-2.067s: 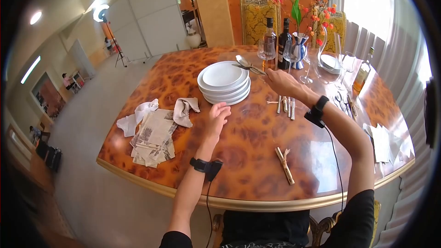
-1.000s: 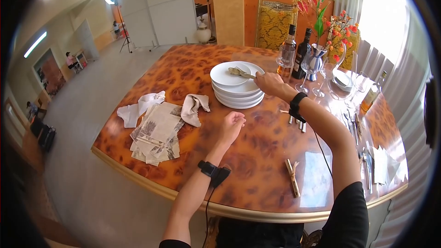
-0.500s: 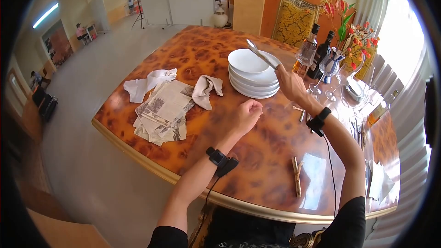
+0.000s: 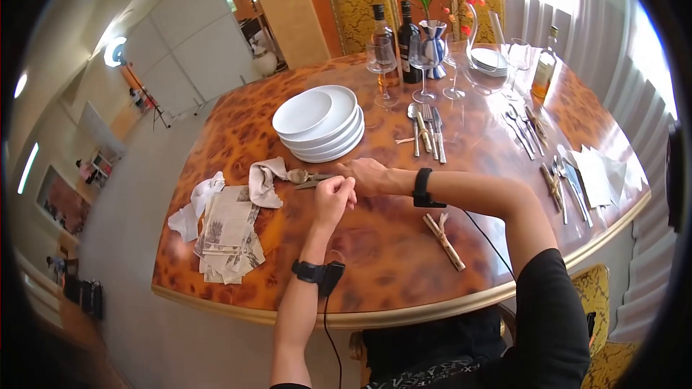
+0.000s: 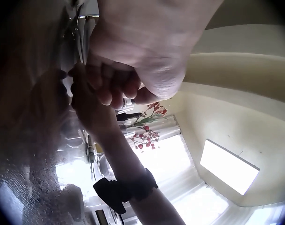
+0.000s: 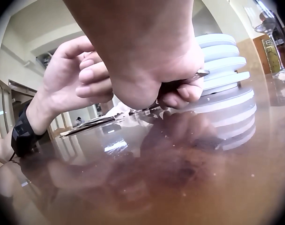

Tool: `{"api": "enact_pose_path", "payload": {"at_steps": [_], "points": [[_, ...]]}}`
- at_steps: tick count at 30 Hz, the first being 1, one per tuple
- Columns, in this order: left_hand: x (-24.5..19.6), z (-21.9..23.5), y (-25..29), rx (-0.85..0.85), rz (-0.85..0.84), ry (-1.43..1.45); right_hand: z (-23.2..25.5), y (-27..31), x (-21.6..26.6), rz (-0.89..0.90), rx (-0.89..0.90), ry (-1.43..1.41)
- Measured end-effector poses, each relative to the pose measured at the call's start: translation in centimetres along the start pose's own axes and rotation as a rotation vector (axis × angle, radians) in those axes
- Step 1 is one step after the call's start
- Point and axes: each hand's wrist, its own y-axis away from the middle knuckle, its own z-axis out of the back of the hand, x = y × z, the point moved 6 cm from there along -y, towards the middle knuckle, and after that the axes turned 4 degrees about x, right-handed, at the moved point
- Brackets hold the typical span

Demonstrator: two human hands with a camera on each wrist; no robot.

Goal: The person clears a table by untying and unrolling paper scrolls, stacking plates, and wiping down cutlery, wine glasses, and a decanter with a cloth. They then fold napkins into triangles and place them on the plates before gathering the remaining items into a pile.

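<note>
Clearly, in the head view, the right hand [image 4: 367, 175] grips a small bunch of cutlery [image 4: 311, 179] low over the surface [image 4: 360, 274]. The spoon bowl in the bunch points left, reaching the crumpled beige cloth [image 4: 267, 186]. The left hand [image 4: 332, 200] sits just beside it, fingers loosely curled and holding nothing that shows. Behind both hands rises the stack of white plates [image 4: 303, 114], a smaller plate on top. Left of the beige cloth lie overlapping printed papers [image 4: 229, 227], with a white cloth [image 4: 185, 222] partly beside them. A pale tied roll [image 4: 444, 243] rests nearer the person, to the right. Farther back, a spoon, fork and knife [image 4: 438, 133] lie in a row, near stemmed glasses [image 4: 381, 59], dark-capped bottles [image 4: 409, 47] and a blue-and-white vase [image 4: 434, 50] of red flowers. More settings [image 4: 569, 184] lie at the right, by white folded sheets [image 4: 595, 176].

From the left wrist, the left hand fills the upper middle with its fingers bent inward, its palm side partly hidden. The right hand reaches in beyond it, metal handles showing at its fingers.

At the right wrist, the right hand's fingers curl round the cutlery, a metal end poking out toward the plates. The left hand hovers alongside, fingers bent, its thumb hidden.
</note>
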Motion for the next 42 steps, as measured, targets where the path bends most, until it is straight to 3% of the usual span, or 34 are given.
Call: {"api": "enact_pose_path", "payload": {"at_steps": [2,4,6,7,8,9,10,11,12,14,15,17,20,22,24,25,27,29,34,36,40,42], "points": [[0.6,0.4,-0.1,-0.012,0.021,-0.036,0.2,0.2,-0.7,0.025,-0.195,0.006],[0.8,0.3,-0.1,-0.001,0.032,-0.041,1.0,1.5,-1.4,0.022,-0.173,0.04],[1.1,0.1,-0.1,0.008,0.047,-0.041,2.5,4.2,-1.2,0.192,-0.212,0.289],[1.3,0.0,-0.2,0.011,0.062,-0.057,3.9,5.6,-3.2,-0.014,-0.281,0.025],[1.4,0.0,-0.2,0.014,0.076,-0.073,3.6,5.9,-6.2,-0.136,-0.234,0.084],[1.6,0.0,-0.1,0.027,0.105,-0.097,4.5,7.0,-8.0,-0.116,-0.231,0.112],[1.7,-0.1,-0.2,0.028,0.112,-0.09,6.3,9.5,-8.8,-0.141,-0.413,0.088],[2.0,-0.2,-0.2,0.028,0.126,-0.096,7.7,11.4,-9.7,-0.306,-0.369,0.002],[2.2,-0.2,-0.3,0.029,0.14,-0.107,7.3,11.7,-13.5,-0.425,-0.22,0.087],[2.5,-0.3,-0.6,0.066,0.155,-0.107,8.1,13.8,-16.0,-0.619,-0.006,-0.033],[2.4,-0.5,-0.6,0.073,0.159,-0.071,8.3,13.9,-16.3,-0.621,-0.01,-0.041],[1.7,-0.2,-0.5,0.088,0.179,0.013,7.9,14.7,-17.5,-0.853,0.007,-0.307],[-1.0,1.7,0.0,-0.02,0.151,0.197,8.4,11.7,-17.4,-0.724,-0.083,-0.088],[-2.1,3.9,0.5,-0.027,0.107,0.243,7.3,8.4,-18.8,-0.826,-0.023,0.065],[-2.1,6.8,0.9,-0.125,0.058,0.448,6.3,6.2,-20.3,-0.939,-0.028,0.0],[-1.9,8.1,1.1,-0.21,0.054,0.493,6.5,5.3,-21.0,-0.923,-0.036,0.008],[-1.5,9.9,1.6,-0.282,0.039,0.535,6.1,4.2,-22.3,-0.845,0.129,0.009],[-1.2,10.9,2.0,-0.371,0.049,0.578,6.9,4.8,-21.4,-0.906,0.154,-0.021],[-1.5,10.3,1.9,-0.364,0.032,0.491,6.9,5.4,-22.0,-0.893,0.171,0.108],[-2.0,9.5,2.0,-0.34,0.025,0.398,7.3,6.2,-22.6,-0.915,-0.121,-0.071],[-1.9,7.3,1.3,-0.285,0.027,0.3,7.2,7.2,-22.7,-0.888,-0.069,0.094],[-1.7,4.5,0.5,-0.187,0.056,0.052,7.5,8.7,-22.6,-0.842,-0.157,0.14]]}}
